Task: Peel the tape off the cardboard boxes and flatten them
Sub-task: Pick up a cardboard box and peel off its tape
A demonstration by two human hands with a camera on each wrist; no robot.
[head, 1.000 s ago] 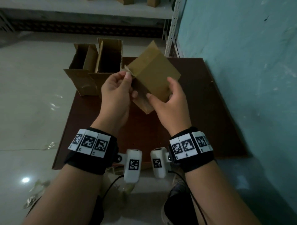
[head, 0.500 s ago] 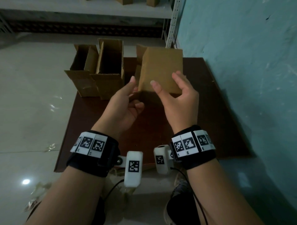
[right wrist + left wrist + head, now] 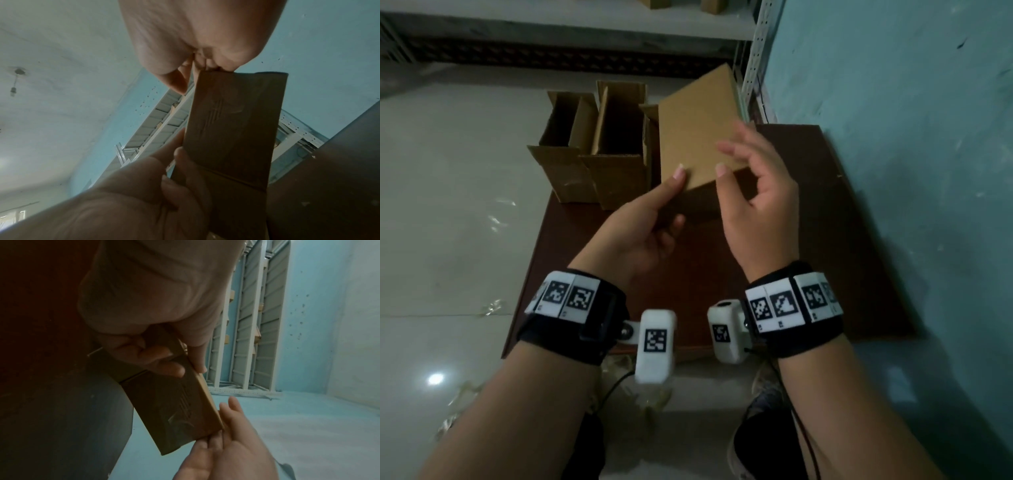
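I hold a closed brown cardboard box above the dark table, its broad face tilted toward me. My left hand pinches its near left corner, thumb on top and curled fingers underneath. At the near right end my right hand has its thumb on the edge and loose fingers spread over the top face. In the left wrist view the left hand clamps the box. Shiny tape runs along its underside. The right wrist view shows the right hand's fingertips curled at the box's end.
Two open-topped cardboard boxes stand side by side at the table's far left corner. A teal wall runs close along the right. A metal shelf post stands behind. Crumpled tape scraps lie on the tiled floor at left.
The box went from a tilted diamond pose near my chest to farther out and higher, broad face up. Both hands shifted their hold to its near edge.
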